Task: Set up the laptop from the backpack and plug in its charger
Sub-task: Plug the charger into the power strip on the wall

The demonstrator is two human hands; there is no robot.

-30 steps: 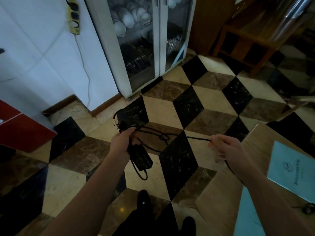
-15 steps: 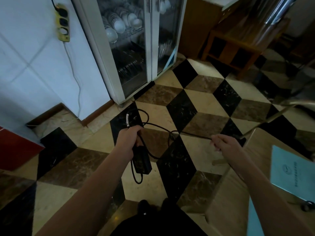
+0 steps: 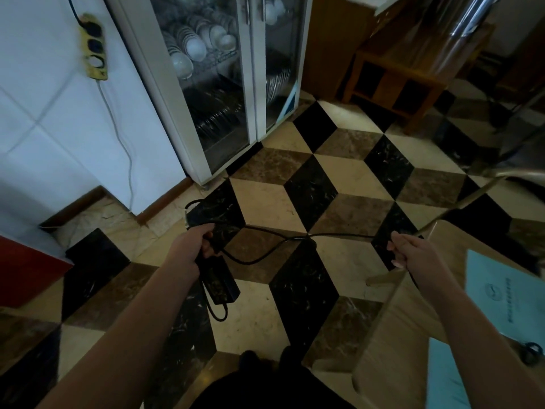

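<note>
Charger brick (image 3: 219,283) is hanging over open floor (image 3: 259,202), left hand (image 3: 193,245) gripping it; right hand (image 3: 413,255) is pinching the cord (image 3: 339,235) taut beside the table (image 3: 392,329) edge.

- The place looks like a dining room or a kitchen area, in a home or in a small restaurant.
- A tall white cabinet with glass doors (image 3: 224,93) stands at the wall; white bowls (image 3: 203,39) and plates stand in wire racks inside it.
- The floor of polished marble tiles (image 3: 339,184) has a cube pattern in black, brown and cream.
- A yellow power strip (image 3: 95,46) hangs on the white tiled wall (image 3: 44,113).
- A light wooden table (image 3: 410,329) is at the right, and a brown wooden shelf stand (image 3: 395,81) is further back.
</note>
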